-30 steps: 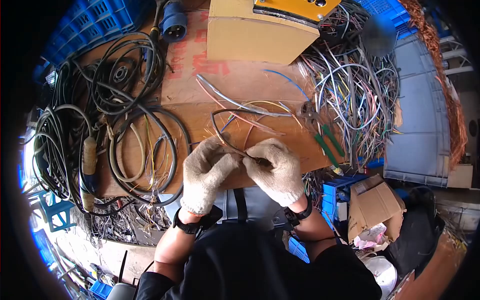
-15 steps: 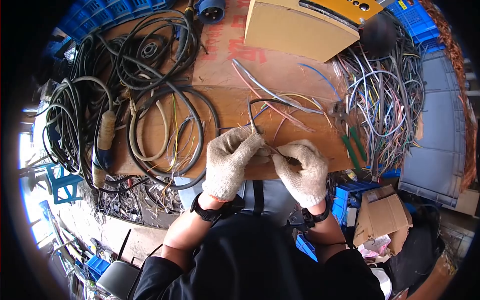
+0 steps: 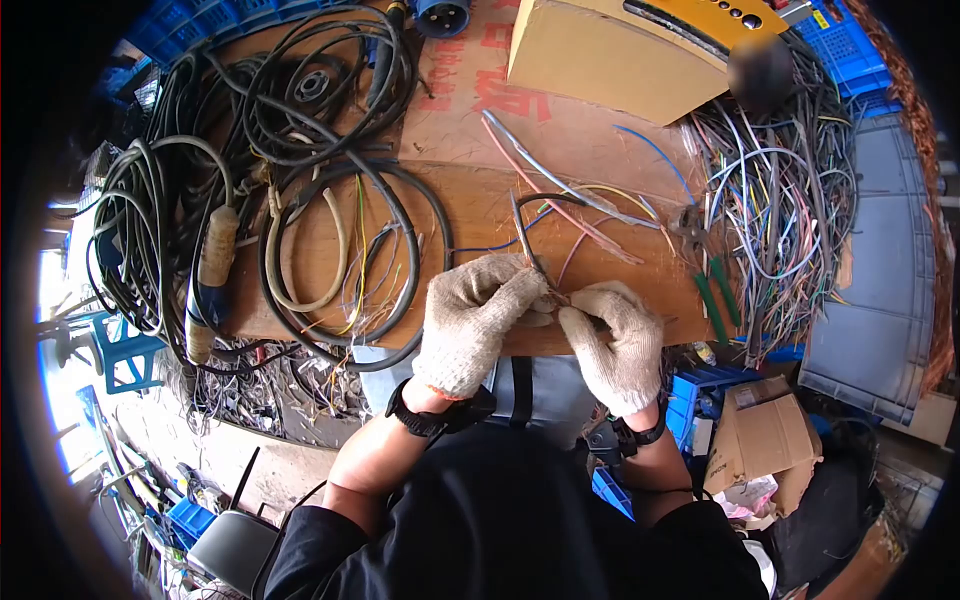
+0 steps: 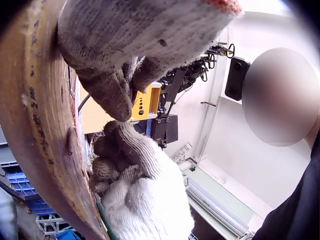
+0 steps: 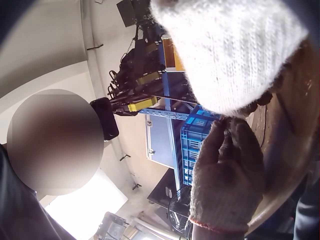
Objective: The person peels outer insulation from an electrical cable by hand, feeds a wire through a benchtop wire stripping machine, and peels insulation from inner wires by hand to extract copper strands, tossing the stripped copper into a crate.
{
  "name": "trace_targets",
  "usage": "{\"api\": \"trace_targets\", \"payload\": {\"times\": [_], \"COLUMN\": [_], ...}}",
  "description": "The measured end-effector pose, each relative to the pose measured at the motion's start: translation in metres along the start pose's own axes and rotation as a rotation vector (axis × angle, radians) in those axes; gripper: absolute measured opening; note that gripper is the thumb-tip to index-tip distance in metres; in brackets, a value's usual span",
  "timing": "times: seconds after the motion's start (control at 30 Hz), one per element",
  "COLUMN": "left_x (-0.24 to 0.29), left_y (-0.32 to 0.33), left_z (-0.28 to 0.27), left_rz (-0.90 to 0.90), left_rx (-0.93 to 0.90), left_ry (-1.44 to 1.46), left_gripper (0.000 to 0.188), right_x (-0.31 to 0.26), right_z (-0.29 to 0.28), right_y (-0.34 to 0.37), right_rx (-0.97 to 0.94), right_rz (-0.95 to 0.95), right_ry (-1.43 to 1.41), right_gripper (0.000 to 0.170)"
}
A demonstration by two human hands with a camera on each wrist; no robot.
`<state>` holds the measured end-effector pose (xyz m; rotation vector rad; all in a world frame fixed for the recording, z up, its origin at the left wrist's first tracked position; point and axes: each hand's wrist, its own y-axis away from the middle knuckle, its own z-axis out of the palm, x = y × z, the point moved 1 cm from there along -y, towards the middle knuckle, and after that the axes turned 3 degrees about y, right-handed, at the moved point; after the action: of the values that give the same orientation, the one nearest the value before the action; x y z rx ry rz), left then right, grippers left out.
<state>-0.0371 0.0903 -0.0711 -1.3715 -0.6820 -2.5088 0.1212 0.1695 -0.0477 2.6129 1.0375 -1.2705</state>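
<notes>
Both hands wear whitish knitted gloves and meet at the bench's front edge. In the head view the left hand pinches a dark cable that curves up and over the wood. Close beside it, the right hand has thumb and forefinger together at the cable's end, where thin brownish strands show between the hands. The left wrist view has the left hand above and the right hand below, fingertips nearly touching. Gloves hide most of the gripped part in both wrist views.
Loose wires lie beyond the hands, with green-handled pliers to their right. Coiled black cables cover the left side. A yellowish box stands at the back; a wire heap and grey crate are at right.
The head view has shifted, so the bench contents appear further right and higher. The left hand has turned somewhat around the cable, and both hands remain close together.
</notes>
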Motion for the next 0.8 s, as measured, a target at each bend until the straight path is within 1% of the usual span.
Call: {"api": "trace_targets", "payload": {"times": [0.17,0.4,0.43,0.47,0.57,0.7,0.8], "left_x": [-0.001,-0.001,-0.001,0.000,0.003,0.003,-0.004], "left_y": [0.000,0.000,0.000,0.000,0.001,0.000,-0.002], "left_z": [0.001,-0.002,-0.001,-0.001,-0.001,-0.001,-0.003], "left_rz": [-0.011,0.003,-0.008,-0.019,-0.044,-0.061,-0.030], "left_rx": [-0.006,-0.026,-0.040,-0.053,-0.060,-0.058,-0.034], "left_ry": [0.028,0.025,0.089,0.154,0.225,0.253,0.226], "left_gripper": [0.018,0.018,0.019,0.020,0.023,0.022,0.018], "right_x": [0.000,0.000,0.000,0.000,0.002,0.003,0.001], "right_z": [-0.001,0.000,0.000,0.000,0.000,-0.001,0.000], "right_y": [0.000,0.000,0.000,0.001,0.003,0.003,0.002], "right_rx": [-0.016,0.059,0.068,0.068,0.108,0.092,0.089], "right_rz": [-0.010,-0.083,-0.091,-0.091,-0.049,-0.047,-0.055], "right_ry": [0.006,0.033,0.036,0.036,-0.011,-0.001,0.007], "right_gripper": [0.011,0.013,0.013,0.013,0.013,0.014,0.014]}}
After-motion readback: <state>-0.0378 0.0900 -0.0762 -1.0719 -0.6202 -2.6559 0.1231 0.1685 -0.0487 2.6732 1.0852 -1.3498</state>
